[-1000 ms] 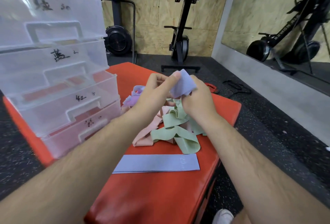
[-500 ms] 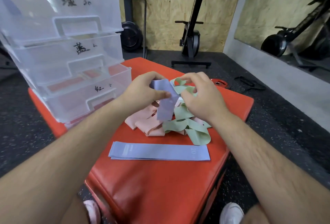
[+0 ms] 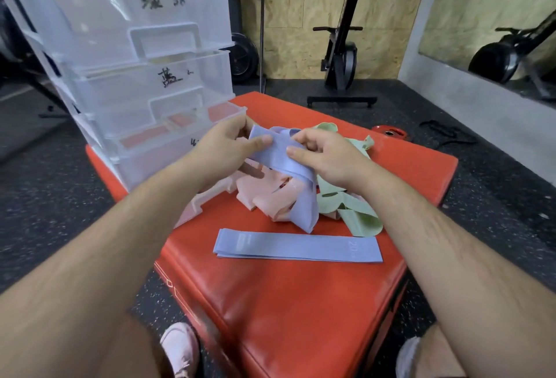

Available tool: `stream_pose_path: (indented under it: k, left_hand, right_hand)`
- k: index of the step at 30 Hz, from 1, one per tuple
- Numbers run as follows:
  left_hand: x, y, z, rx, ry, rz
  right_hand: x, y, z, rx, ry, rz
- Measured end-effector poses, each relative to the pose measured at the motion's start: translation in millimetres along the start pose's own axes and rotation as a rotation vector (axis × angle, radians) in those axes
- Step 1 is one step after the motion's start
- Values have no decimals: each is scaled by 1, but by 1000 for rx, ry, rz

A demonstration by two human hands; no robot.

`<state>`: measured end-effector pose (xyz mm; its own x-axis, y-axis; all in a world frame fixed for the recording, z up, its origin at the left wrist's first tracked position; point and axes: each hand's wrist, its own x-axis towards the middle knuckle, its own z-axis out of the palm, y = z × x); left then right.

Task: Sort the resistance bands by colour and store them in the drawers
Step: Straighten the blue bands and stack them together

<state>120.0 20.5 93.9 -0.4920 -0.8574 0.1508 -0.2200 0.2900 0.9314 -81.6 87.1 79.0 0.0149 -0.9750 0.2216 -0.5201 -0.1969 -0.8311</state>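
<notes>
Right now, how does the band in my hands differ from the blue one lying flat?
The held band is pinched by the left hand and right hand; the flat band lies untouched on the mat. The held band is bent, one end hanging; the flat band is straight. Both are blue.

Drawer tower (image 3: pixel 135 46) at left, band heap (image 3: pixel 270 197) centre, bare red pad (image 3: pixel 285 302) in front

A lilac band (image 3: pixel 303 208) hangs over pink bands (image 3: pixel 264 194) and green bands (image 3: pixel 358 215); flat lilac band (image 3: pixel 298 247) lies nearer.
</notes>
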Motion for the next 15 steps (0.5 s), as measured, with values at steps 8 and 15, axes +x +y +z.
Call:
stream_pose_path:
  k: [8, 15]
  left_hand:
    - [-11, -15, -26, 50, 143, 31]
    - [-23, -53, -41, 10, 181, -130]
  right_hand:
    - [-13, -3, -13, -75, -245, 108]
    - [-37, 20, -44, -342, -355, 304]
